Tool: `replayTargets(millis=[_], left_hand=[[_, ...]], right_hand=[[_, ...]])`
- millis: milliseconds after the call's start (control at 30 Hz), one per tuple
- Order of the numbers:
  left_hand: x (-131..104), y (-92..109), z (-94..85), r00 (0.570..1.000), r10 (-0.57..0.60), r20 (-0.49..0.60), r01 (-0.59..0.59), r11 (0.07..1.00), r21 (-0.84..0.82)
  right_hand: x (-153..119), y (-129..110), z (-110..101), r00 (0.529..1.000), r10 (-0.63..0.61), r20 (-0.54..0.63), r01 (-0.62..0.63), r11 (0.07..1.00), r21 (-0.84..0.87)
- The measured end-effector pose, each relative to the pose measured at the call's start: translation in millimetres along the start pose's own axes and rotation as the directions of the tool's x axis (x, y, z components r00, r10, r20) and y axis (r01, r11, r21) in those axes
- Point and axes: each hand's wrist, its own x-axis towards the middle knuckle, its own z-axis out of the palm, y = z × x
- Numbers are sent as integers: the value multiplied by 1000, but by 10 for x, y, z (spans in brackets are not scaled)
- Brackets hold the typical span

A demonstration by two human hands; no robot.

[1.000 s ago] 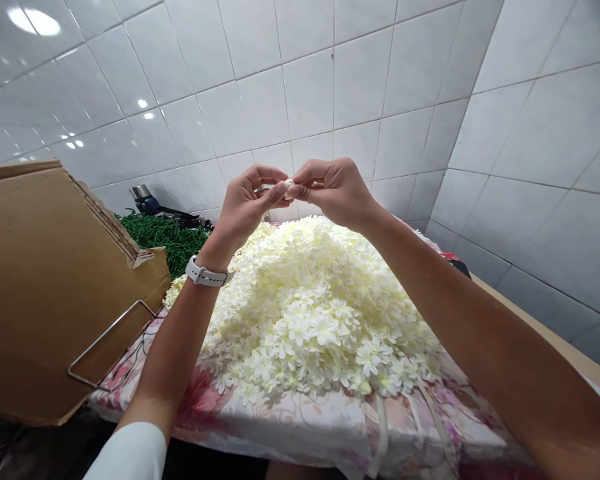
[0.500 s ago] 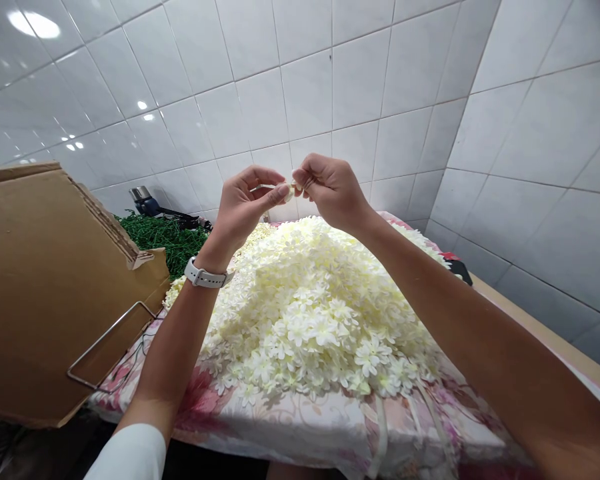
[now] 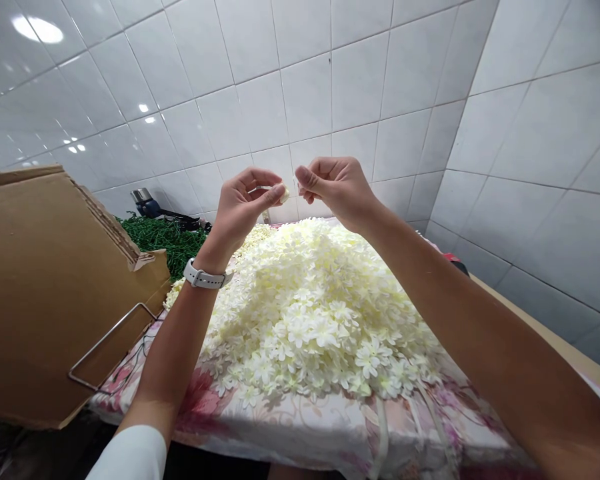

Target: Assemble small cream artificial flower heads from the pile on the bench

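Note:
My left hand (image 3: 247, 200), with a white watch strap (image 3: 206, 275) on its wrist, pinches a small cream piece (image 3: 285, 193) between thumb and fingertips; it looks like a flower bud, though its exact kind is unclear. Across a narrow gap, my right hand (image 3: 336, 187) is closed, thumb pressed on the curled fingers. Whatever it may hold is too small to make out. Both hands are raised above a large heap of white artificial flowers (image 3: 320, 327), which lies loose on a floral tablecloth (image 3: 300, 420).
At the left stands an open cardboard box (image 3: 45, 300), a bent metal wire frame (image 3: 105, 340) beside it. Behind lie green artificial stems (image 3: 163, 240) and a dark flask-like object (image 3: 145, 201) with a silver top. Small cream pieces (image 3: 255, 237) sit behind the heap. Tiled walls (image 3: 305, 100) close off the back and right.
My hands were nearly touching at the cream piece and have now parted slightly. The right hand has shifted a little to the right; the left keeps its pinch on the piece.

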Motion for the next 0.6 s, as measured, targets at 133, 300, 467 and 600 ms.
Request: replayTargets(millis=[133, 300, 467, 600], left_hand=[[-6, 9, 4, 1000, -4, -6, 4, 1000, -9], [7, -37, 8, 999, 33, -7, -33, 999, 10], [20, -48, -37, 996, 83, -35, -83, 997, -10], [-27, 18, -17, 997, 63, 35, -63, 998, -19]], right_hand=[[6, 31, 11, 1000, -12, -7, 12, 1000, 11], [-18, 67, -3, 999, 2, 45, 4, 992, -125], [-43, 64, -28, 994, 11, 110, 18, 966, -259], [-40, 52, 26, 994, -59, 90, 78, 970, -232]])
